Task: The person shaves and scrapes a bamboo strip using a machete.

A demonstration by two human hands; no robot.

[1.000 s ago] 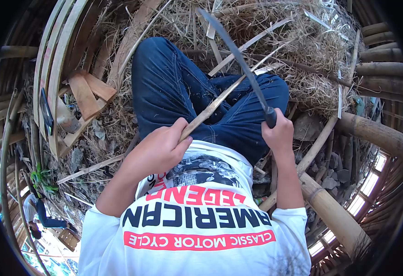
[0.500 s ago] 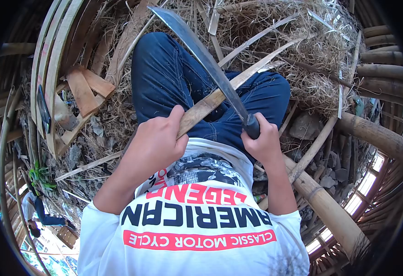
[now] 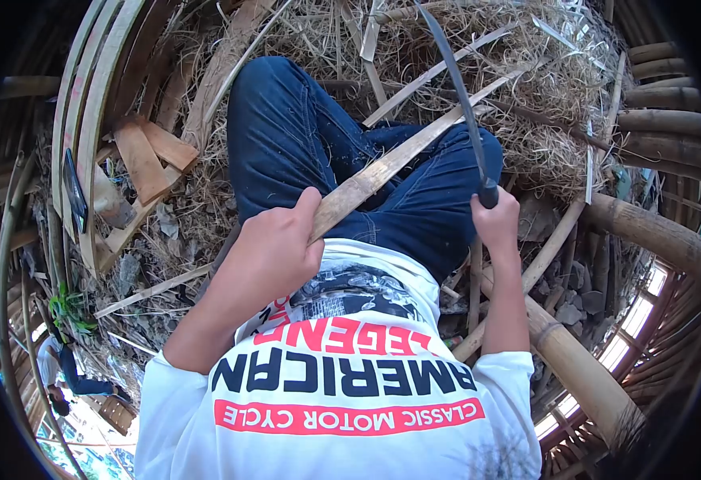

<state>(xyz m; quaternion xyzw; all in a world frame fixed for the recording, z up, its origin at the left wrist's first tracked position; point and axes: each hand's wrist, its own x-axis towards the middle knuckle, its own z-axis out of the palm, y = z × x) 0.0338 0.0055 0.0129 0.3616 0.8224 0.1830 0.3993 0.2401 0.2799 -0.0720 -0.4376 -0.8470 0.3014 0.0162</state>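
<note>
My left hand [image 3: 274,248] is wrapped round the near end of a flat bamboo strip [image 3: 374,178], which slants up and right across my lap, over my jeans [image 3: 274,120]. In my right hand [image 3: 496,220] is the dark handle of a long machete [image 3: 464,100]. Its blade points up and away, crossing the view of the strip near the strip's far part; whether they touch I cannot tell. The strip's surface looks pale and shaved, with a node near its middle.
Curly shavings [image 3: 546,120] heap beyond my knees. Long bent slats [image 3: 94,104] stand at the left beside wood blocks [image 3: 146,160] and a phone-like dark object [image 3: 75,190]. Thick bamboo poles [image 3: 578,360] lie at the right. Another person [image 3: 66,372] is far off at lower left.
My right hand and the machete have moved right, along the strip toward its far end, and the blade is more upright. My left hand and the strip are nearly where they were.
</note>
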